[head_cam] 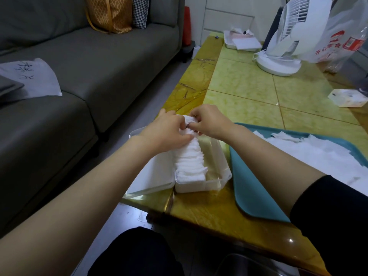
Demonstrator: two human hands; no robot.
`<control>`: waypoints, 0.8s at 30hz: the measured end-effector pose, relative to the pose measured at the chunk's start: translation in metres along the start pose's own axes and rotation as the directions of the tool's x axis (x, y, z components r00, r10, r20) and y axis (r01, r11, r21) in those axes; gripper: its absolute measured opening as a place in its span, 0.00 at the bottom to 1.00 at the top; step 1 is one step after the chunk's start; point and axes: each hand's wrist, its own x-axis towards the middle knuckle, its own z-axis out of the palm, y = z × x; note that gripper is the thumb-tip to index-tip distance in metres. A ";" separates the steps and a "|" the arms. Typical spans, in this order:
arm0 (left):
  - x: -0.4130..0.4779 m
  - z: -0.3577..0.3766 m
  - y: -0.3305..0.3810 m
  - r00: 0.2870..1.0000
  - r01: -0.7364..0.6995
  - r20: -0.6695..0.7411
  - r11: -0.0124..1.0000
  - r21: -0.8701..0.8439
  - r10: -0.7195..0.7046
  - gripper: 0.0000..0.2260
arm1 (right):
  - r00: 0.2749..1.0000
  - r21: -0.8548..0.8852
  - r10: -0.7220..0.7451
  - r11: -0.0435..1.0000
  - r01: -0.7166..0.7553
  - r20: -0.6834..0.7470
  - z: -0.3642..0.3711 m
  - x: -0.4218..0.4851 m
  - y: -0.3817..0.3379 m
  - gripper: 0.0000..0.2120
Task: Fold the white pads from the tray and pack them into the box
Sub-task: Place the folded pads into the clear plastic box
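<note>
**Clearance around the box**

Far end of box (219, 177) is closed off: left hand (169, 132) and right hand (211, 122) meet there, gripping the end of the row of folded pads (192, 162). The row fills the box's left half, leaving a free strip along the right wall. Open lid (153, 176) lies against the left flank and the teal tray (251, 186) just right. The table (249, 92) is open beyond, up to the fan (282, 46).
</note>
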 end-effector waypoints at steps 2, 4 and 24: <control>-0.001 0.000 -0.003 1.000 0.005 -0.031 0.999 -0.045 -0.006 0.16 | 0.999 -0.105 -0.035 0.994 0.035 -0.004 0.003 0.003 -0.008 0.19; -0.003 0.001 -0.004 0.998 0.000 -0.060 0.997 -0.079 -0.005 0.15 | 0.998 -0.139 -0.060 0.988 0.059 0.003 0.005 0.006 -0.012 0.20; 0.009 0.000 -0.009 0.978 0.025 -0.206 0.999 -0.041 -0.033 0.06 | 0.989 -0.049 -0.018 0.999 0.011 -0.146 0.010 -0.004 -0.017 0.08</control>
